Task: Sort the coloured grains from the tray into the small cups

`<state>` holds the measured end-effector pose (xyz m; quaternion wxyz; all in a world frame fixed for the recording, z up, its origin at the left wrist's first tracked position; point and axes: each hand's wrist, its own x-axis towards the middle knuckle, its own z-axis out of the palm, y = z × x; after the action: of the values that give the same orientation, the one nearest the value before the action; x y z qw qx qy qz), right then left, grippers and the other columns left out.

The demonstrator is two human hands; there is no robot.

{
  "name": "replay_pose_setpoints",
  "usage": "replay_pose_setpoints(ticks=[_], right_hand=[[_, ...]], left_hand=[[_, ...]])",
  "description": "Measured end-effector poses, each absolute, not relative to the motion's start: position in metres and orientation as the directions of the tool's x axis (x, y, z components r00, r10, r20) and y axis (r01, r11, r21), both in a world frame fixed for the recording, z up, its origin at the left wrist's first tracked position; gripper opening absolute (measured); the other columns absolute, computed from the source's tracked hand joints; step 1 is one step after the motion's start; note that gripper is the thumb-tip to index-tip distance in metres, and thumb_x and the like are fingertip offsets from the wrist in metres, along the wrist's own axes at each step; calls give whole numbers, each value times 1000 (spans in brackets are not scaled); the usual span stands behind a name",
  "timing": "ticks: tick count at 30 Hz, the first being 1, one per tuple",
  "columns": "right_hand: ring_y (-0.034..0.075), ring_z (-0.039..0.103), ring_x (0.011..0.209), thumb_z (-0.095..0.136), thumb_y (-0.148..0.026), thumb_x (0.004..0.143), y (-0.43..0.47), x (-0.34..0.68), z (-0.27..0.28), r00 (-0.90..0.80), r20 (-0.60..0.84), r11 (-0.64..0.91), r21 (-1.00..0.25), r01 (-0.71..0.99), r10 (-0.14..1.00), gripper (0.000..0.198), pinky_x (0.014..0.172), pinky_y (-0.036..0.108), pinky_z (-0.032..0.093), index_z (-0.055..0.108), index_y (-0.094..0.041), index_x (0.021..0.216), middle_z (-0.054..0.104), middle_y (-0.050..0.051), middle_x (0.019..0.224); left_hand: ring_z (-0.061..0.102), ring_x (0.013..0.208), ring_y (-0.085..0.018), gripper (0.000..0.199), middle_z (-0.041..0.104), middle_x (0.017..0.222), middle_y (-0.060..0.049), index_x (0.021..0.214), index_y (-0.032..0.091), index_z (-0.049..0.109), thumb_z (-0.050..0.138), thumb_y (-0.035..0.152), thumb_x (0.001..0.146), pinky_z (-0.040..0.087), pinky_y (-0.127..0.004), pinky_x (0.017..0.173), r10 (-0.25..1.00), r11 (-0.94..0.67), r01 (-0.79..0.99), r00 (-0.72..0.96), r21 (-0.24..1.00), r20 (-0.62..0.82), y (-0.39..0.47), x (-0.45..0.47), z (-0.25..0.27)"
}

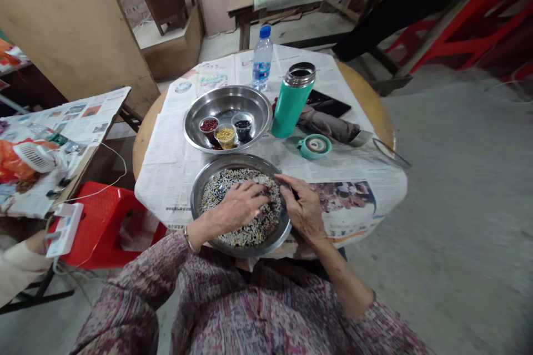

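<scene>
A steel bowl (195,194) of mixed grains and beans (220,180), mostly pale with dark and yellow bits, stands at the near edge of the round table. Over this mix lies my left hand (239,208), palm down, fingers stretched out with their tips at the grains. My right hand (306,208) grips the bowl's right rim. Behind, a second steel bowl (194,108) contains three small clear cups: one of red beans (209,126), one of yellow beans (225,136) and one of black beans (243,126).
Newspaper (158,172) covers the table. Right of the far bowl stand an open green flask (293,102), its cap (315,146), a water bottle (262,61), a dark phone (328,104) and a grey cloth item (328,125). A red stool (104,233) with a power strip (66,230) is at left.
</scene>
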<state>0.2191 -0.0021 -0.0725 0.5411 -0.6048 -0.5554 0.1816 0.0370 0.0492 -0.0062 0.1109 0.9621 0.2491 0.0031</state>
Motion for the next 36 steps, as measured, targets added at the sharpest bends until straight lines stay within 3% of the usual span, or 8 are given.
replay_pose_setpoints(ticks=[7, 12, 15, 18, 21, 27, 31, 36], right_hand=[[24, 64, 107, 49, -28, 92, -2, 220, -71, 311, 358, 183, -862, 472, 880, 30, 99, 46, 49, 70, -24, 114, 73, 7, 114], [24, 64, 108, 50, -28, 92, -2, 219, -71, 312, 364, 191, -862, 469, 877, 30, 99, 45, 48, 70, -23, 114, 73, 8, 114], [25, 64, 107, 50, -28, 92, -2, 218, -73, 316, 368, 193, -861, 471, 874, 30, 99, 45, 48, 70, -23, 113, 73, 8, 114], [25, 64, 107, 50, -29, 92, -2, 218, -74, 315, 371, 195, -860, 472, 874, 30, 99, 46, 48, 70, -23, 113, 73, 9, 114], [25, 64, 108, 49, -29, 92, -2, 218, -75, 311, 370, 197, -861, 469, 875, 30, 100, 46, 48, 70, -23, 113, 72, 9, 114], [24, 64, 107, 50, -30, 92, -1, 219, -73, 315, 365, 192, -863, 467, 876, 30, 99, 46, 49, 70, -23, 113, 73, 8, 113], [25, 65, 106, 50, -31, 91, 0, 219, -74, 318, 366, 194, -866, 461, 874, 30, 98, 47, 49, 71, -24, 112, 73, 7, 112], [25, 64, 106, 50, -30, 91, -1, 219, -73, 318, 365, 190, -863, 468, 875, 30, 98, 46, 49, 70, -24, 112, 73, 8, 112]], left_hand=[[50, 118, -26, 24, 55, 132, -9, 119, 22, 61, 47, 23, 99, 50, -44, 97, 761, -639, 766, 642, 61, -87, 54, -2, 9], [49, 119, -31, 52, 48, 134, -11, 128, 26, 56, 71, 49, 84, 54, -45, 92, 738, -605, 772, 636, 193, -228, 15, -31, 21], [55, 113, -25, 57, 49, 128, -10, 136, 26, 49, 72, 39, 85, 54, -42, 96, 658, -607, 702, 707, 374, -259, 2, -26, 17], [58, 109, -21, 42, 49, 126, -8, 133, 26, 52, 62, 24, 92, 53, -38, 97, 587, -658, 606, 785, 446, -200, 5, -4, 7], [61, 101, -19, 23, 54, 119, -7, 116, 21, 61, 49, 15, 96, 55, -34, 91, 550, -723, 572, 816, 388, -179, 22, 18, 0], [59, 104, -19, 34, 55, 121, -8, 117, 20, 61, 38, 6, 96, 54, -34, 90, 724, -655, 707, 688, 267, -44, 61, 25, 4], [50, 120, -27, 27, 50, 133, -11, 121, 21, 60, 49, 22, 97, 53, -43, 96, 814, -573, 795, 581, 199, 22, 71, 22, 5], [40, 132, -34, 58, 41, 146, -14, 136, 21, 50, 65, 50, 89, 41, -54, 108, 711, -688, 694, 703, 211, 7, 59, 42, -5]])
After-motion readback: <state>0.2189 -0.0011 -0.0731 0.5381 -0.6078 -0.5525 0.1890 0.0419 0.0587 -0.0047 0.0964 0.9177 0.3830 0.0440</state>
